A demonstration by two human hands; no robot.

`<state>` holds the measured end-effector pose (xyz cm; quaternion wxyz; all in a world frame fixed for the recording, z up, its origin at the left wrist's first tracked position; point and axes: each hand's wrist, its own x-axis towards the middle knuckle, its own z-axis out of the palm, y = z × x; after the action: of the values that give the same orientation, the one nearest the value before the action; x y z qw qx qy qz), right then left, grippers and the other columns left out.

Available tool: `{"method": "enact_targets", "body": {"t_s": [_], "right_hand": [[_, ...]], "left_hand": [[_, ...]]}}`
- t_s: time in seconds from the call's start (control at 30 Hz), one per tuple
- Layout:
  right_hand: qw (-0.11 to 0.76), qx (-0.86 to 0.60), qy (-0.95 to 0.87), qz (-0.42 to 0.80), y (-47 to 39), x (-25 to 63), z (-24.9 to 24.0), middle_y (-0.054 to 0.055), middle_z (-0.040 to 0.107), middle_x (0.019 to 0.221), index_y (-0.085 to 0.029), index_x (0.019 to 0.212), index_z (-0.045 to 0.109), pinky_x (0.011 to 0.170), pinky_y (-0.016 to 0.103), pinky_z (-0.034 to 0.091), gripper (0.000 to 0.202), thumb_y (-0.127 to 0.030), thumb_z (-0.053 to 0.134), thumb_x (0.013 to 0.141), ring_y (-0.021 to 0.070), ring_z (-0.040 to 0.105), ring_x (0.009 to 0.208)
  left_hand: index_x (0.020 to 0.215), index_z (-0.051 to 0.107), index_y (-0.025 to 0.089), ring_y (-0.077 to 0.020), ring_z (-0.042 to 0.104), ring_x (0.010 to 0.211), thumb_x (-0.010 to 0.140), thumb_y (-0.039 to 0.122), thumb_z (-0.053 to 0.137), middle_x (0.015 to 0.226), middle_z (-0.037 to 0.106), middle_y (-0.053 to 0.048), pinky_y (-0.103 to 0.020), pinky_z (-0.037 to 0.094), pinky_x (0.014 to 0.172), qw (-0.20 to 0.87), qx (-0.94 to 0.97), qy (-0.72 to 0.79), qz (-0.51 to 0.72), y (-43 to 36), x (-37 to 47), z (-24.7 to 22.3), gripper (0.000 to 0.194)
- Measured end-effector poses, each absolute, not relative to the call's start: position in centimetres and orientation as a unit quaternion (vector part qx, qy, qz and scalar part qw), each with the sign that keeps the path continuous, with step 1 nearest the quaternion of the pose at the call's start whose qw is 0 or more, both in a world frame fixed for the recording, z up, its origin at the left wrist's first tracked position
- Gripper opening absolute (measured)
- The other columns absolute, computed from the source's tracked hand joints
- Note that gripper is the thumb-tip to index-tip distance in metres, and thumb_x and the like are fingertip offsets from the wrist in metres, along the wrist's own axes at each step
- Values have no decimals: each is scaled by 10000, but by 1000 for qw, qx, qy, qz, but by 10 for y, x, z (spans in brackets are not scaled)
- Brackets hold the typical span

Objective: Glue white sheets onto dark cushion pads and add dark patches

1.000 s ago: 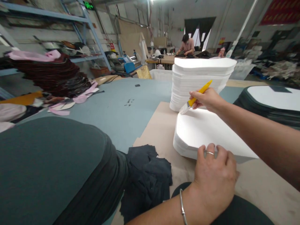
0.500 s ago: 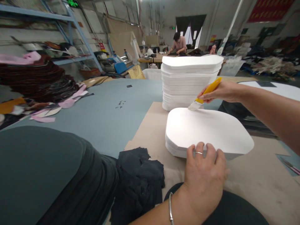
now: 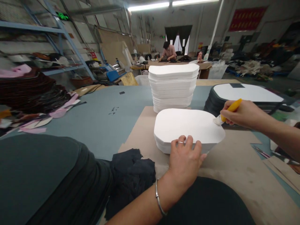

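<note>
A low stack of white panels (image 3: 185,125) with rounded corners lies in front of me on brown board. My left hand (image 3: 186,156), wearing a ring and a bracelet, rests its spread fingertips on the near top edge of this stack; the thumb points right, beside the stack's front side. Gripped in my right hand (image 3: 231,114) is a paintbrush (image 3: 234,106) with a yellow handle. Its pale bristles touch the top panel near the right end. Close below my left hand lies a dark rounded panel (image 3: 206,203), partly hidden by my forearm.
Behind stands a taller white stack (image 3: 173,89). Dark panels with a white top (image 3: 248,92) sit at the right. A large dark green stack (image 3: 47,175) and crumpled black cloth (image 3: 132,175) lie left. Scissors (image 3: 261,151) rest at right. A person (image 3: 169,51) works at a far table.
The paintbrush in my right hand has moved from the far left edge of the top panel to its right end. My left hand stays on the near edge. The camera view has shifted.
</note>
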<state>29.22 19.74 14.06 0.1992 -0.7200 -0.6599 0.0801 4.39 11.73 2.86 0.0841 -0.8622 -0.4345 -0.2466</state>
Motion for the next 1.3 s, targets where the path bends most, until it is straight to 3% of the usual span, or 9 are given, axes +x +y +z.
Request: {"method": "enact_targets", "body": {"t_s": [0.1,0.2,0.3,0.4,0.57,0.73,0.97,1.13,1.3], "right_hand": [[164,-727,-664,66,160,274,147,7,594,512,-203,682,645,535,288,364,150,-212,612,828,156,541,493],[154,-700,-691,90,140,249,156,0,604,541,-219,684,649,528,283,364,147,-244,615,825,157,545,509],[226,-597,-749,176,141,211,156,-5,671,649,-234,791,701,557,268,418,146,-363,653,841,161,597,591],[293,-445,-799,280,157,170,143,8,726,794,-224,889,744,650,261,476,231,-440,674,849,157,633,699],[263,-412,-788,374,179,167,126,6,694,736,-202,879,754,653,258,485,267,-462,740,821,150,616,684],[192,-537,-727,382,167,279,131,78,731,849,-214,940,794,670,286,527,486,-661,804,746,195,668,771],[259,-625,-642,361,167,391,143,148,741,909,-190,956,777,683,277,535,332,-478,818,796,183,677,777],[362,-654,-616,248,211,362,139,92,728,854,-158,927,664,642,222,523,127,-284,667,919,120,659,691],[352,-681,-604,218,191,327,123,43,681,640,-195,753,635,501,252,495,120,-223,669,865,149,622,523]], "left_hand": [[1183,717,235,-341,611,1189,1005,463,598,1259,691,-107,-502,517,935,11,-877,-437,-198,132,37,52,313],[1058,761,172,-296,676,1069,1073,593,289,1109,751,-131,-429,534,926,-210,-870,-420,-150,178,20,90,633],[1298,665,104,-268,702,1058,1049,662,140,1156,757,-163,-370,549,920,-392,-787,-441,-180,233,0,118,805],[1360,612,76,-263,716,1026,1037,660,121,1147,765,-176,-359,556,896,-452,-744,-472,-136,264,-13,124,828],[1306,660,75,-276,698,1024,1024,668,91,1055,781,-155,-367,523,942,-362,-810,-448,-109,261,-14,114,869],[1212,737,122,-288,660,1095,1030,660,117,1139,757,-145,-373,467,1011,-215,-875,-428,-72,249,-3,112,841],[1235,761,267,-310,641,1120,1011,544,394,1272,671,-123,-401,477,943,-52,-904,-425,-5,238,12,105,511],[1220,756,270,-288,633,1163,1010,469,430,1332,649,-99,-380,468,982,-43,-902,-429,9,239,15,105,435],[1154,777,227,-308,673,1042,998,449,464,1237,695,-136,-404,491,912,-42,-896,-440,42,246,26,117,415]]}}
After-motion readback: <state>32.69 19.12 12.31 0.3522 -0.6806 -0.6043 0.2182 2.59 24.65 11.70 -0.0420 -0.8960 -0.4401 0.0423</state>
